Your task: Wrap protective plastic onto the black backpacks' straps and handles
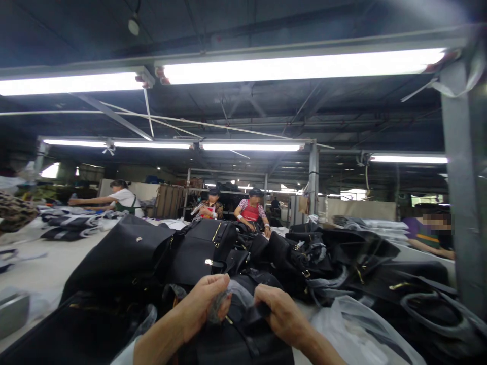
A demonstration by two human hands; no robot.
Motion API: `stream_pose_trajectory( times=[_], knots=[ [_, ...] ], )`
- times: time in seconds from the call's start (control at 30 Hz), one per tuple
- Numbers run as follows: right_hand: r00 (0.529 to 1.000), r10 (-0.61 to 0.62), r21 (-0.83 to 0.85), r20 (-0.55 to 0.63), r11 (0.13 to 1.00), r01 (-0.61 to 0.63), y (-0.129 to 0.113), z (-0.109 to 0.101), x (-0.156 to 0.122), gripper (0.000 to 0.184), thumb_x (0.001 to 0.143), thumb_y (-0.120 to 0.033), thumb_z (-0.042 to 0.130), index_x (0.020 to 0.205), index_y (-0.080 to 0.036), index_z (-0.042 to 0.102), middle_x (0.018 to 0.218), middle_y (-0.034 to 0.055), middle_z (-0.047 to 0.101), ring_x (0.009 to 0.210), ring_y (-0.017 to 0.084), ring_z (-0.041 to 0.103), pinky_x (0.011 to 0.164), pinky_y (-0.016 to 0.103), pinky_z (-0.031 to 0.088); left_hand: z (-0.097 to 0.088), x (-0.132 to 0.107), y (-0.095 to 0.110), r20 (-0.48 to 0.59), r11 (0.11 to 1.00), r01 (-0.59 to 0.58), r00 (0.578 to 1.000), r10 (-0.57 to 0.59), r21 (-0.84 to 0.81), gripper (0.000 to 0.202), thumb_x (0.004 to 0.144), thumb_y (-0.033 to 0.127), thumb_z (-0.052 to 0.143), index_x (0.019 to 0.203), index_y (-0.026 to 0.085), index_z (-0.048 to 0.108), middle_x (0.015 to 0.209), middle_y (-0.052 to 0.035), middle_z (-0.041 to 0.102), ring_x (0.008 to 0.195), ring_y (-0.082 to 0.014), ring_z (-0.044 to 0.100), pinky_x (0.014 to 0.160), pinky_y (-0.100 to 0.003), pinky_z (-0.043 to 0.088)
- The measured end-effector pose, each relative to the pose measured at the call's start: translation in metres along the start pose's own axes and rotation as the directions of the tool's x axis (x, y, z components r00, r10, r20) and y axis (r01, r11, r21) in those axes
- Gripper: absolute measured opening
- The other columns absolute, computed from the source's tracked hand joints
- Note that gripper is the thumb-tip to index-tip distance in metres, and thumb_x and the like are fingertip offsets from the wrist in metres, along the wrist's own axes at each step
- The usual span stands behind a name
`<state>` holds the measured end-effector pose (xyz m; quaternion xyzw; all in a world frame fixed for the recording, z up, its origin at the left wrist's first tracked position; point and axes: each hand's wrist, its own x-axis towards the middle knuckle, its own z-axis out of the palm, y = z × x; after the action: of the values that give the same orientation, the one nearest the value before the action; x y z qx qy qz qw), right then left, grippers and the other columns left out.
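Note:
A black bag (232,344) with gold-coloured hardware lies right in front of me, under both my hands. My left hand (209,304) is closed on crumpled clear plastic wrap (218,306), thumb pressed over the fingers. The fingers of my right hand (279,312) are curled round a dark piece that looks like the bag's black handle (262,308); the grip is partly hidden and blurred. Between the two hands arches more see-through film (241,291), close to the bag's top.
Black bags (198,248) are heaped ahead and to both sides, some with plastic-wrapped handles (407,309). A clear plastic bag (357,324) lies to the right. Several people work at tables beyond, one in a red apron (251,213). A metal post (462,187) stands at right.

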<state>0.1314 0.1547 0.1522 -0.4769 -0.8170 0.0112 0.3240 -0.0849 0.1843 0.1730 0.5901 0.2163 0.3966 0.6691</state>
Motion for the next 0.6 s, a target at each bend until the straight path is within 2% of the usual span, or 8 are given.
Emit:
stream_pose_trajectory(
  times=[0.2, 0.3, 0.37, 0.4, 0.43, 0.5, 0.57, 0.6],
  knots=[
    [0.996, 0.022, 0.025, 0.09, 0.999, -0.024, 0.005, -0.002, 0.012, 0.022, 0.059, -0.004, 0.05, 0.065, -0.021, 0.06, 0.074, -0.0002, 0.061, 0.075, 0.019, 0.056, 0.069, 0.028, 0.035, -0.002, 0.001, 0.001, -0.013, 1.0, 0.015, 1.0, -0.014, 0.017, 0.054, 0.056, 0.064, 0.081, 0.054, 0.02, 0.049, 0.035, 0.0083, 0.041, 0.031, -0.0048, 0.03, 0.038, -0.022, 0.02],
    [0.991, 0.106, 0.088, 0.081, 0.99, -0.113, 0.002, -0.015, 0.012, 0.02, 0.057, -0.006, 0.053, 0.069, -0.02, 0.062, 0.076, 0.0, 0.061, 0.079, 0.019, 0.056, 0.074, 0.028, 0.039, -0.006, -0.002, 0.01, -0.021, 0.997, 0.048, 0.999, -0.047, 0.06, 0.049, 0.062, 0.062, 0.077, 0.061, 0.016, 0.06, 0.033, 0.0066, 0.043, 0.031, -0.0063, 0.032, 0.037, -0.022, 0.022],
    [0.98, 0.169, 0.15, 0.104, 0.971, -0.184, -0.007, -0.027, 0.006, 0.015, 0.062, -0.011, 0.055, 0.072, -0.019, 0.06, 0.069, -0.0015, 0.058, 0.069, 0.016, 0.054, 0.065, 0.026, 0.041, -0.009, -0.003, 0.015, -0.036, 0.994, 0.067, 0.997, -0.064, 0.088, 0.046, 0.065, 0.058, 0.076, 0.068, 0.013, 0.066, 0.034, 0.0055, 0.046, 0.031, -0.0073, 0.035, 0.038, -0.022, 0.025],
    [0.963, 0.222, 0.22, 0.151, 0.942, -0.252, -0.015, -0.033, 0.001, 0.012, 0.065, -0.014, 0.055, 0.074, -0.019, 0.059, 0.064, -0.0031, 0.054, 0.061, 0.013, 0.051, 0.057, 0.023, 0.039, -0.01, -0.003, 0.017, -0.045, 0.992, 0.076, 0.996, -0.072, 0.099, 0.044, 0.065, 0.055, 0.076, 0.07, 0.012, 0.068, 0.036, 0.0045, 0.05, 0.032, -0.0075, 0.038, 0.038, -0.021, 0.027],
    [0.935, 0.278, 0.307, 0.22, 0.89, -0.337, -0.024, -0.039, -0.004, 0.01, 0.066, -0.018, 0.055, 0.075, -0.019, 0.059, 0.06, -0.0048, 0.05, 0.053, 0.011, 0.046, 0.049, 0.02, 0.034, -0.011, -0.002, 0.018, -0.052, 0.99, 0.086, 0.995, -0.081, 0.107, 0.041, 0.064, 0.051, 0.077, 0.07, 0.012, 0.069, 0.039, 0.0035, 0.053, 0.033, -0.0076, 0.04, 0.039, -0.021, 0.029],
    [0.841, 0.375, 0.494, 0.391, 0.685, -0.535, -0.044, -0.048, -0.012, 0.012, 0.064, -0.022, 0.057, 0.075, -0.019, 0.059, 0.055, -0.0069, 0.045, 0.045, 0.007, 0.036, 0.039, 0.018, 0.02, -0.011, 0.0, 0.019, -0.065, 0.987, 0.109, 0.993, -0.101, 0.12, 0.037, 0.061, 0.047, 0.078, 0.07, 0.012, 0.069, 0.044, 0.0024, 0.058, 0.035, -0.0074, 0.042, 0.039, -0.02, 0.031],
    [0.771, 0.404, 0.602, 0.493, 0.482, -0.637, -0.064, -0.053, -0.017, 0.016, 0.057, -0.024, 0.061, 0.071, -0.018, 0.058, 0.054, -0.0068, 0.046, 0.042, 0.004, 0.032, 0.037, 0.017, 0.011, -0.01, 0.004, 0.019, -0.072, 0.984, 0.13, 0.99, -0.121, 0.126, 0.036, 0.059, 0.046, 0.078, 0.068, 0.012, 0.069, 0.043, 0.0027, 0.058, 0.033, -0.0069, 0.041, 0.037, -0.02, 0.031],
    [0.761, 0.408, 0.629, 0.505, 0.429, -0.648, -0.071, -0.054, -0.018, 0.018, 0.054, -0.025, 0.062, 0.07, -0.017, 0.058, 0.054, -0.0065, 0.047, 0.041, 0.003, 0.031, 0.037, 0.017, 0.01, -0.01, 0.005, 0.018, -0.075, 0.983, 0.138, 0.989, -0.129, 0.124, 0.037, 0.058, 0.047, 0.078, 0.067, 0.013, 0.068, 0.042, 0.0033, 0.056, 0.032, -0.0064, 0.039, 0.037, -0.019, 0.029]
  ],
)
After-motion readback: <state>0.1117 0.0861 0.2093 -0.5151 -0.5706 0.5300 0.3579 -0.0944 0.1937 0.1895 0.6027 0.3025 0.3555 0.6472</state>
